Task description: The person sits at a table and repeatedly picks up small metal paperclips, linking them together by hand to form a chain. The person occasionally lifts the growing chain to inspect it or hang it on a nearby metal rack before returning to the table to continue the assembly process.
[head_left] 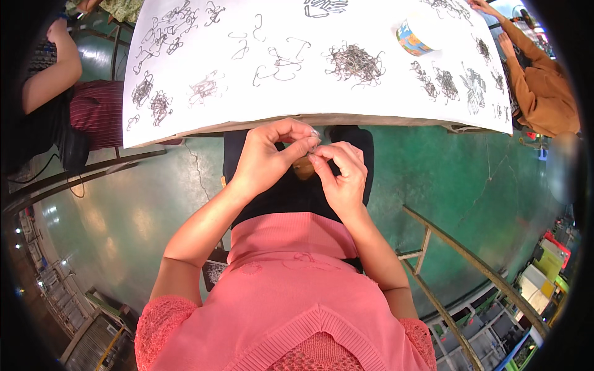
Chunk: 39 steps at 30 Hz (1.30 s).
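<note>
My left hand (270, 151) and my right hand (342, 173) meet just off the table's near edge, above my lap. Thumb and fingers of both are pinched together at one spot. Something tiny shows between the fingertips, too small to name. Beyond them on the white-topped table (297, 102) lies a dense heap of dark bent wire hooks (354, 64). To its left, several larger wire hooks (281, 65) are spread loosely apart. A smaller, sparser pile of wire pieces (206, 89) sits nearer the left side.
A colourful round tub (413, 38) stands right of the big heap. More wire piles (447, 83) lie on the right, others (161, 106) on the left. Other people's arms (52, 77) are at the left and right table sides. A metal frame (470, 275) stands at my right.
</note>
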Each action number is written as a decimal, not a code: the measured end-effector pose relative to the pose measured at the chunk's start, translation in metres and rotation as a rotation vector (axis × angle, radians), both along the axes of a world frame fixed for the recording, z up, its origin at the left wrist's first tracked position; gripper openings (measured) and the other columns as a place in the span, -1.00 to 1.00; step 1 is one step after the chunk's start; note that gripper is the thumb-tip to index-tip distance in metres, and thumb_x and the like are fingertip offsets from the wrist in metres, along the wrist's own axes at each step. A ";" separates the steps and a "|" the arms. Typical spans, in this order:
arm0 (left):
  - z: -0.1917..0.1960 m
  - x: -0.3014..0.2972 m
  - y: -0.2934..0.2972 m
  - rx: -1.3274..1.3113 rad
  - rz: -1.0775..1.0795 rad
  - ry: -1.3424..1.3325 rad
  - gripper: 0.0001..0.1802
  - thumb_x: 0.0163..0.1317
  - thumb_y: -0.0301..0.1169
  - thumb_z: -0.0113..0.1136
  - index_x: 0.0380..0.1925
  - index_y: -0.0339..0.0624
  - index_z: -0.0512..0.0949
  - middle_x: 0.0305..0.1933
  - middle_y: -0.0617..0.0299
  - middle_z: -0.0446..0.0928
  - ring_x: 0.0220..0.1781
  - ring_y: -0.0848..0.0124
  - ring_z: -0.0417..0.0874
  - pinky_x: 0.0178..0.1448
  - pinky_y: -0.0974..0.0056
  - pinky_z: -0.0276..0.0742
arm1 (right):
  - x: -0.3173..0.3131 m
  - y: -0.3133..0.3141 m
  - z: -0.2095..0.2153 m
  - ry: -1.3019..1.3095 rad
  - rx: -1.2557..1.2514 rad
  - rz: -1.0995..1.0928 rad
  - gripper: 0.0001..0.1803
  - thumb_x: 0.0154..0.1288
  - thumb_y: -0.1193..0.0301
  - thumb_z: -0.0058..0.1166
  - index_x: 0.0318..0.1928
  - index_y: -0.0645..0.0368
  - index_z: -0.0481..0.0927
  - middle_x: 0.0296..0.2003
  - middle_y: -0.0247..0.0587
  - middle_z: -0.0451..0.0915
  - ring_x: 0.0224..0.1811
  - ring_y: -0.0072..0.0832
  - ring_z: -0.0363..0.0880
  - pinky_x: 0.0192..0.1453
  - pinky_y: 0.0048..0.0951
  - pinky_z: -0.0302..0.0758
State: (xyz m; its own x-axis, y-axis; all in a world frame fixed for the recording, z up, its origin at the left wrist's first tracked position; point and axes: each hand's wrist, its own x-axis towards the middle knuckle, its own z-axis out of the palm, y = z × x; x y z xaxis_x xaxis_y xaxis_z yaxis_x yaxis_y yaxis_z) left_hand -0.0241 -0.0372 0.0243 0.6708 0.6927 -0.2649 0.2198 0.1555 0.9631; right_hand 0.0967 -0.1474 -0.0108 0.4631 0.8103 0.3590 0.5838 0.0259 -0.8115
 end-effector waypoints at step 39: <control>-0.023 -0.024 0.014 0.420 0.132 -0.178 -0.87 0.07 -0.55 0.31 -0.33 -0.25 0.64 -0.31 0.17 0.65 -0.22 0.25 0.61 -0.09 0.26 0.52 | 0.048 0.208 0.012 0.628 -0.417 0.396 -0.91 0.22 0.56 0.13 -0.26 0.32 0.57 -0.42 -0.23 0.60 -0.45 -0.57 0.61 -0.43 -0.57 0.53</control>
State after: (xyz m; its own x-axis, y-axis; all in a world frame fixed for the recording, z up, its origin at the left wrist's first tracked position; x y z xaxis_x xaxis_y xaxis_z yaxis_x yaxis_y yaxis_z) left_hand -0.0482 -0.0235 0.0011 0.5791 0.7979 0.1673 0.0500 -0.2395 0.9696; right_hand 0.1450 0.0605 0.0010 0.1306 0.9635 -0.2336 0.0330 -0.2397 -0.9703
